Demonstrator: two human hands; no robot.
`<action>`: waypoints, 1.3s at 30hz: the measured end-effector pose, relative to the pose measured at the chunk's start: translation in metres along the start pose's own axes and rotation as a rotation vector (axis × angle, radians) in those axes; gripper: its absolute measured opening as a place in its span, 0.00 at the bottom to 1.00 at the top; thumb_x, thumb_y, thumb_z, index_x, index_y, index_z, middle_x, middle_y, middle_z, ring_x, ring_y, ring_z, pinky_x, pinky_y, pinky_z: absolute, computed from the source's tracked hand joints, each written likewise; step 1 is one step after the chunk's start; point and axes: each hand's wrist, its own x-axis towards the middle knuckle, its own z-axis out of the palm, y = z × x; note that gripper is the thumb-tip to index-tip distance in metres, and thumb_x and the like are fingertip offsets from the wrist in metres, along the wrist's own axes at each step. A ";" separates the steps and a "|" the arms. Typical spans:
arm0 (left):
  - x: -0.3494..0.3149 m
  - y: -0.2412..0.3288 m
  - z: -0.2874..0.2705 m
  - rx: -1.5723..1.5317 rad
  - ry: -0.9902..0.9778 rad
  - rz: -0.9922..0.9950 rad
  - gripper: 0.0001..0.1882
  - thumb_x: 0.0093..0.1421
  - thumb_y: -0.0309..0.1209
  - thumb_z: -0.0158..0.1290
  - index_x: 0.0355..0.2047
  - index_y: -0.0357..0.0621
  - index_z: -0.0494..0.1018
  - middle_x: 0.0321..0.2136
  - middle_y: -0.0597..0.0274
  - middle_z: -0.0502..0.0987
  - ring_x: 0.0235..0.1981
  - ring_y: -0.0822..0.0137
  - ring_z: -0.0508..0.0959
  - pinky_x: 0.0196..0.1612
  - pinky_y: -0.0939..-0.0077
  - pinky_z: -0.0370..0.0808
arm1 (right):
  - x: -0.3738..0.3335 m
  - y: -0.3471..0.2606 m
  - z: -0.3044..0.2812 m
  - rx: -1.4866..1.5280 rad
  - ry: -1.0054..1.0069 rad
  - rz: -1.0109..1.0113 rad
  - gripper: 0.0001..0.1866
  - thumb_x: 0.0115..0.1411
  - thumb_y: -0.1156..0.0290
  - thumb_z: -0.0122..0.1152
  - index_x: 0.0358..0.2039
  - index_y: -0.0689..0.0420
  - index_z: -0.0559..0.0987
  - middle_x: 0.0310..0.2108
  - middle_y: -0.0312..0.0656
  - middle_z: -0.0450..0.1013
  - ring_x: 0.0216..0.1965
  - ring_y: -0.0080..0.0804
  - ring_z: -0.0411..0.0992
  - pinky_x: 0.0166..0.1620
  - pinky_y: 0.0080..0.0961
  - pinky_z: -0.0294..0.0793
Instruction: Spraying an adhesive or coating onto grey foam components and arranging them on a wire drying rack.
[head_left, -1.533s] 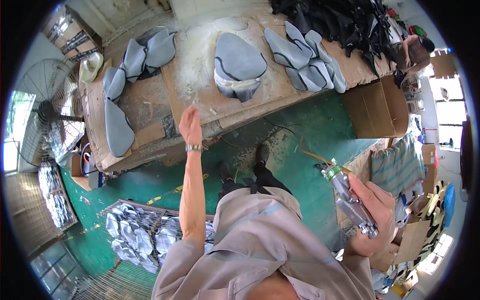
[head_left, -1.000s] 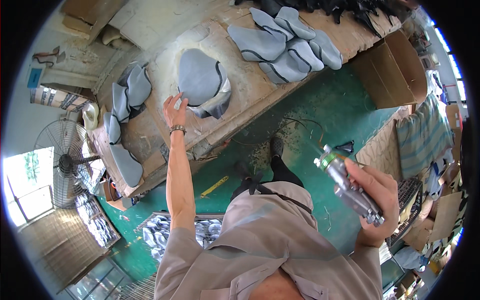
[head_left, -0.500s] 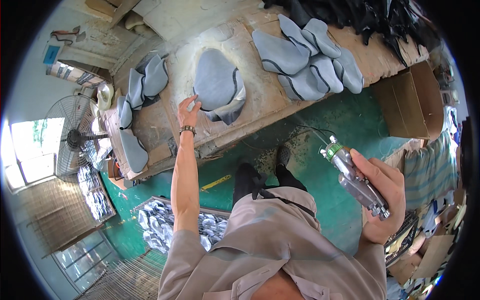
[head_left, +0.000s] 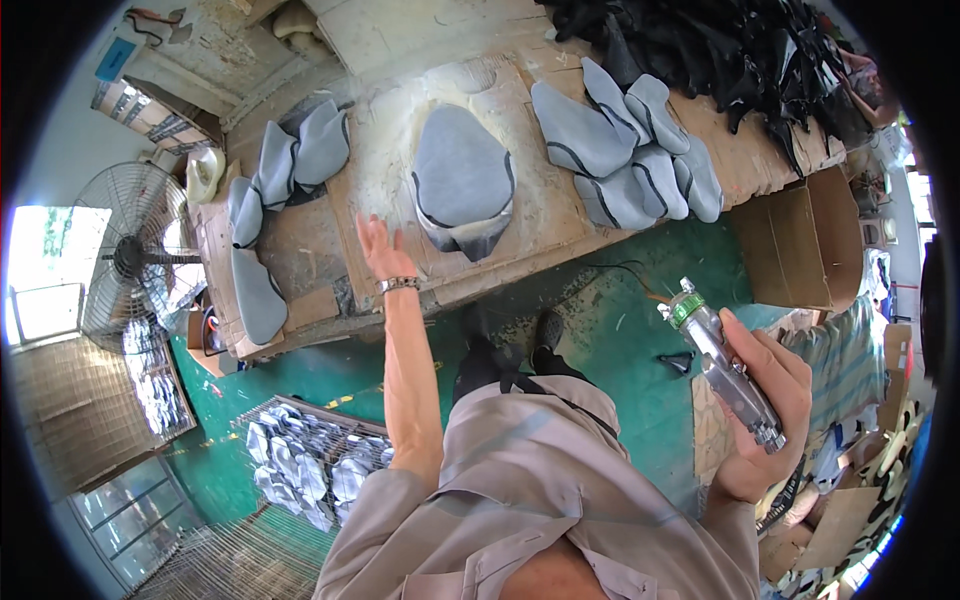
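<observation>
My right hand (head_left: 768, 385) is wrapped round a metal spray gun (head_left: 728, 365) with a green ring, held out over the floor at the right. On the workbench (head_left: 385, 130) ahead lies a grey saddle-shaped cover (head_left: 462, 165) with black edging, its narrow dark end toward me. My left hand (head_left: 383, 248), with a watch at the wrist, hovers beside the bench's front part, left of this cover and apart from it. Its fingers are stretched out and hold nothing.
Several like covers lie left (head_left: 277, 165) and right (head_left: 590, 130) on the bench. Black floppy pieces (head_left: 700, 60) heap at the far right. A cardboard box (head_left: 800, 240) stands at the bench's right end, a large fan (head_left: 130, 250) at the left. A rack of covers (head_left: 310, 460) stands lower left.
My left hand has come away from the edge of the middle cover and opened. That cover has turned, its narrow end now facing me more squarely. The spray gun stays in my right hand.
</observation>
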 end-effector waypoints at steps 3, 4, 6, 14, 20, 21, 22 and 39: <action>-0.007 0.014 -0.036 0.057 -0.038 -0.008 0.27 0.65 0.37 0.60 0.65 0.55 0.69 0.59 0.62 0.74 0.59 0.68 0.72 0.55 0.66 0.71 | -0.006 -0.006 0.003 -0.039 0.021 0.002 0.28 0.45 0.73 0.64 0.51 0.60 0.83 0.41 0.47 0.77 0.41 0.38 0.74 0.48 0.27 0.71; -0.010 0.019 -0.051 0.055 -0.035 -0.010 0.27 0.65 0.37 0.60 0.65 0.55 0.69 0.59 0.62 0.74 0.59 0.68 0.72 0.55 0.66 0.71 | -0.009 -0.007 0.005 -0.044 0.019 -0.028 0.27 0.46 0.72 0.65 0.50 0.60 0.84 0.41 0.48 0.77 0.41 0.38 0.75 0.48 0.28 0.72; -0.019 0.019 -0.094 0.182 -0.030 -0.045 0.28 0.66 0.39 0.59 0.64 0.50 0.68 0.55 0.61 0.76 0.56 0.65 0.74 0.55 0.58 0.72 | -0.013 -0.016 0.015 -0.085 0.122 0.040 0.25 0.46 0.69 0.66 0.48 0.60 0.85 0.39 0.47 0.78 0.40 0.38 0.75 0.46 0.28 0.72; -0.088 0.010 -0.201 0.172 0.163 -0.163 0.21 0.65 0.34 0.60 0.58 0.47 0.74 0.48 0.63 0.80 0.49 0.68 0.78 0.50 0.62 0.77 | -0.023 -0.021 0.010 -0.159 0.124 -0.021 0.23 0.46 0.70 0.64 0.46 0.61 0.86 0.37 0.45 0.78 0.36 0.35 0.75 0.44 0.28 0.71; -0.104 0.011 -0.168 0.187 0.156 -0.133 0.19 0.65 0.32 0.60 0.55 0.46 0.76 0.47 0.63 0.81 0.48 0.69 0.79 0.48 0.66 0.79 | -0.025 -0.011 0.013 -0.094 0.113 -0.062 0.26 0.42 0.74 0.66 0.47 0.59 0.86 0.34 0.45 0.79 0.32 0.35 0.75 0.40 0.27 0.70; -0.105 0.013 -0.158 0.206 0.145 -0.108 0.18 0.65 0.31 0.60 0.54 0.45 0.76 0.46 0.63 0.81 0.47 0.69 0.79 0.48 0.67 0.79 | -0.015 0.002 0.001 -0.262 -0.045 -0.433 0.33 0.47 0.73 0.67 0.57 0.65 0.76 0.25 0.42 0.72 0.22 0.37 0.71 0.29 0.32 0.69; -0.102 0.016 -0.145 0.222 0.128 -0.084 0.17 0.65 0.31 0.60 0.54 0.45 0.77 0.46 0.63 0.81 0.47 0.70 0.80 0.47 0.68 0.79 | -0.014 0.005 -0.002 -0.256 -0.043 -0.435 0.33 0.47 0.73 0.67 0.57 0.65 0.76 0.25 0.42 0.72 0.22 0.37 0.71 0.29 0.32 0.69; -0.021 0.018 0.044 1.313 -0.488 0.853 0.22 0.47 0.38 0.70 0.45 0.57 0.83 0.54 0.56 0.75 0.62 0.50 0.69 0.63 0.52 0.66 | -0.033 0.041 -0.038 -0.227 -0.152 -0.293 0.31 0.49 0.72 0.61 0.57 0.62 0.77 0.29 0.48 0.74 0.28 0.43 0.74 0.32 0.33 0.71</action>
